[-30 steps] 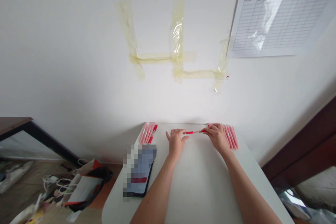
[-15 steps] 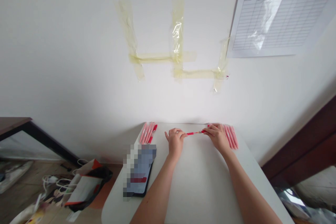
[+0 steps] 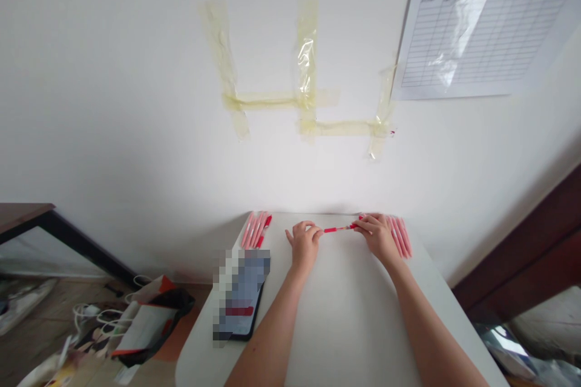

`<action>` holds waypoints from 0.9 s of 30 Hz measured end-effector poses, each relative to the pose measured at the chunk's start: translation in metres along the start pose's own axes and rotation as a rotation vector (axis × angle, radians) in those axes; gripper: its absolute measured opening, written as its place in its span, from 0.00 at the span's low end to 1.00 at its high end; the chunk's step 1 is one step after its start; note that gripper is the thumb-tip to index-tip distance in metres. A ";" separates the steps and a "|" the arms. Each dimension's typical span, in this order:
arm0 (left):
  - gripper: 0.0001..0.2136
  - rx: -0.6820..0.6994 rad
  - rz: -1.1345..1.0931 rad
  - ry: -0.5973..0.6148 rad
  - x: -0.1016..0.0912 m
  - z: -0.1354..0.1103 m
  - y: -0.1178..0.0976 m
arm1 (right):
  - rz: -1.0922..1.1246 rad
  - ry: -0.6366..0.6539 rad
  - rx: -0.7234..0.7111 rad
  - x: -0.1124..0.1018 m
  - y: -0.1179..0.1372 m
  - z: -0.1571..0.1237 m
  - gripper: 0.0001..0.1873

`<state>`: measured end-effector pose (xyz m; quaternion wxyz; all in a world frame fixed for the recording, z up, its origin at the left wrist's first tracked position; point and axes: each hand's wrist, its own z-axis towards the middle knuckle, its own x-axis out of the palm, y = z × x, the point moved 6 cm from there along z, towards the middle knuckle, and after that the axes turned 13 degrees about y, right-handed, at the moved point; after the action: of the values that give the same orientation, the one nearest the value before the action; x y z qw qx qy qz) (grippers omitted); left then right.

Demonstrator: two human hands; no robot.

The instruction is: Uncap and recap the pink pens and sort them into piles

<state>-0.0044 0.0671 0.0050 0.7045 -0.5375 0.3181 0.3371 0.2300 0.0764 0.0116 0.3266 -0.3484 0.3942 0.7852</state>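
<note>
A slim red pen [image 3: 330, 230] lies nearly level between my two hands, above the far part of the white table; a thin, paler section shows in its middle. My left hand [image 3: 305, 245] pinches the pen's left end between thumb and finger, with the other fingers raised. At its opposite end, the red part is gripped by the fingertips of my right hand [image 3: 380, 239]. Several pink pens [image 3: 402, 237] lie side by side just right of that hand, partly covered by it. Further left, more pink pens [image 3: 253, 230] rest beside a red and clear pen [image 3: 267, 222].
A phone [image 3: 249, 299] with a blurred-out screen lies on the table [image 3: 349, 326] by my left forearm. The wall behind carries yellowed tape [image 3: 267, 100] and a printed sheet [image 3: 472, 36]. Bags and white cables [image 3: 109, 320] sit on the floor at left.
The pen and my right fingertips have shifted very slightly to the right. My left hand is almost still, and both hands keep their pinch.
</note>
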 end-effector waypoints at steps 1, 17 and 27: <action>0.08 -0.004 -0.003 0.005 0.000 0.000 0.000 | -0.002 0.000 0.000 0.000 0.000 0.000 0.16; 0.08 -0.035 0.019 0.040 0.002 0.000 -0.002 | -0.037 0.011 -0.014 0.001 0.000 0.000 0.16; 0.05 -0.005 0.020 0.002 0.001 -0.001 0.000 | -0.067 0.011 0.000 0.001 -0.002 0.000 0.16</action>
<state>-0.0045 0.0667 0.0042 0.6996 -0.5363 0.3231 0.3444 0.2309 0.0778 0.0103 0.3504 -0.3656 0.3842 0.7720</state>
